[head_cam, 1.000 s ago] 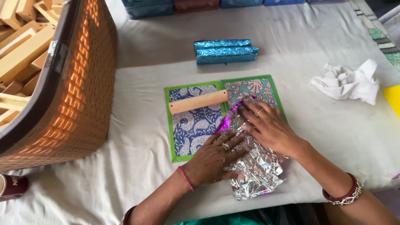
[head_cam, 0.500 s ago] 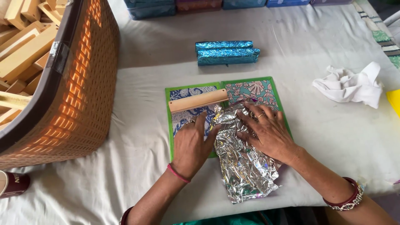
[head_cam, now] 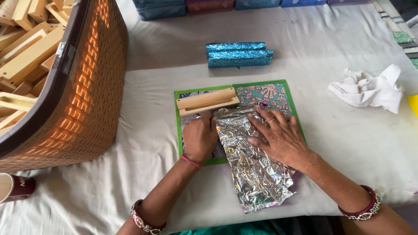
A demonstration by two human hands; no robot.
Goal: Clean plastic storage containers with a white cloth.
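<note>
Two blue foil-wrapped bars [head_cam: 238, 55], one silver foil sheet [head_cam: 254, 165], one wooden block [head_cam: 207, 101], one basket [head_cam: 82, 100].

Foil sheet [head_cam: 254, 161] on mat [head_cam: 278, 93], basket [head_cam: 87, 95] left.

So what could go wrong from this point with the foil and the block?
The crinkled silver foil sheet overhangs the green-bordered patterned mat toward the table edge, so it might slide or tear under the right hand. The left hand sits close to the pale wooden block and could nudge it askew.

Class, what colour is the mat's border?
Green, on the mat in the head view.
</note>
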